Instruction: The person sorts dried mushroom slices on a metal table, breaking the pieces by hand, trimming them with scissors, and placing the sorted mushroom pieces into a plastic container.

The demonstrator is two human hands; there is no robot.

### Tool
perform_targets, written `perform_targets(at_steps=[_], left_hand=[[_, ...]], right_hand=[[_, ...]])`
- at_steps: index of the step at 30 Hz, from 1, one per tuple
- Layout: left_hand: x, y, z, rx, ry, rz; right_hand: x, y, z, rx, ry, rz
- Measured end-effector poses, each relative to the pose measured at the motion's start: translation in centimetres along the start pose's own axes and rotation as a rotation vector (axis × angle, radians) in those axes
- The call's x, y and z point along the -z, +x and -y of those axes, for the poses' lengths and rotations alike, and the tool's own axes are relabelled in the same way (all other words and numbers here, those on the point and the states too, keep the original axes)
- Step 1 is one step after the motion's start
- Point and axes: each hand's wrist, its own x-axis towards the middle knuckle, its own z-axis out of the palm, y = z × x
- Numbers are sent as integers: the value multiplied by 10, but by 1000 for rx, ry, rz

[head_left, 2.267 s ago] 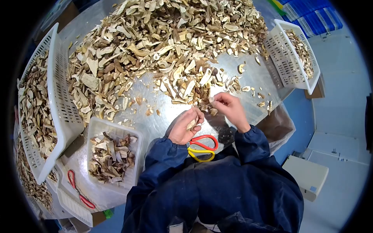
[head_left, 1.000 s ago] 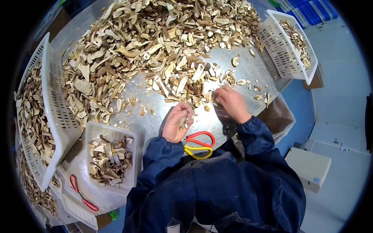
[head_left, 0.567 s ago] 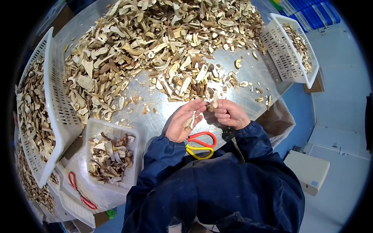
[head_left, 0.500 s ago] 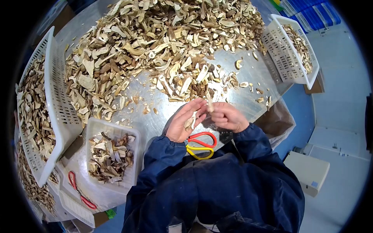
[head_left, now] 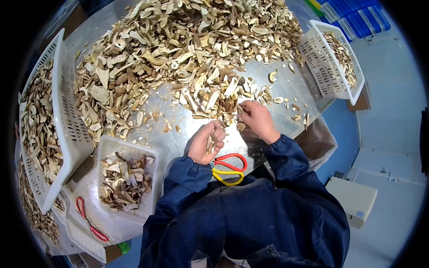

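Observation:
Curled fingers of my left hand hold a pale dried mushroom slice against the palm, just above the table. My right hand is at the near right edge of the large heap of dried mushroom slices. Its thumb and fingertips are pinched together on a brownish mushroom slice, mostly hidden by the fingers. Below those fingertips lies a small dark piece. Scissors with one red and one yellow handle rest by my left wrist, in front of my body; their blades are hidden.
On the left stand a large white slotted basket and a clear tub, both holding mushroom slices. Red-handled scissors lie near the table's front edge. Another white basket is at the right, above a lined bin.
My right hand has moved away from the left, up to the heap's edge; the pale piece it pinched is no longer seen there. My left hand's fingers have curled in around its slice.

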Motion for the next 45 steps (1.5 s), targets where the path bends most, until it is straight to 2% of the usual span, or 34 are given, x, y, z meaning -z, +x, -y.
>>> perform_targets(at_steps=[2,4,5,6,8,9,11,12,13,14,16,19,22,24,25,28,32,34,37,41,45], left_hand=[[-4,-3,2,-38,85,-189],[-39,5,3,-70,114,-320],[-50,8,4,-84,128,-389],[-46,7,4,-83,129,-364],[-38,6,3,-74,136,-305],[-44,5,4,-76,111,-386],[-22,3,4,-73,41,-262],[-24,2,2,-72,4,-206],[-30,3,3,-88,0,-289],[-28,2,1,-89,-3,-262],[-23,0,1,-86,-16,-207],[-27,1,1,-73,199,-213],[-50,4,6,-85,477,-350],[-46,4,8,-102,478,-378],[-41,3,8,-107,485,-371],[-46,1,4,-156,511,-375],[-46,2,5,-196,622,-410],[-45,2,7,-199,689,-431],[-49,1,9,-180,957,-492],[-50,5,13,-317,1345,-478],[-54,6,13,-391,1419,-453]], right_hand=[[9,0,-8,-91,165,87],[20,-1,-4,-171,369,127],[23,-4,3,-211,575,258],[26,-7,10,-135,691,293],[26,1,22,-121,428,157],[17,6,18,-137,335,89],[-5,17,5,-154,152,-40],[-7,18,6,-158,110,-26],[-9,20,8,-162,68,-14],[-10,21,9,-166,24,-1],[-7,21,-2,-186,143,34],[9,16,-3,-229,373,115],[21,-9,39,129,164,5],[26,-22,60,259,147,146],[24,-25,60,265,236,131],[16,-27,40,-112,648,143],[14,-42,42,-260,908,357],[7,-47,41,-265,919,370],[7,-48,47,-316,892,336],[-9,-50,40,-247,907,250],[-20,-50,45,-303,967,170]])
